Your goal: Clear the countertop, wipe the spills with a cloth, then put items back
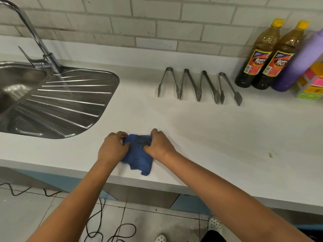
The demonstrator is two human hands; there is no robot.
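A crumpled blue cloth [138, 154] lies on the white countertop [209, 133] near its front edge. My left hand [112, 148] grips the cloth's left side with curled fingers. My right hand [160, 145] grips its right side, fingers curled into the fabric. Several metal tongs [199, 85] lie in a row farther back on the counter. Two dark bottles with yellow caps [262, 55] stand at the back right, beside a purple bottle [300, 62] and a colourful box [309, 84]. A small brown speck [270, 155] marks the counter on the right.
A steel sink with a ribbed drainboard [66, 100] and a tall tap [33, 34] fills the left. A tiled wall [157, 23] backs the counter. Black cables [108, 229] lie on the floor below, near white shoes [215, 224].
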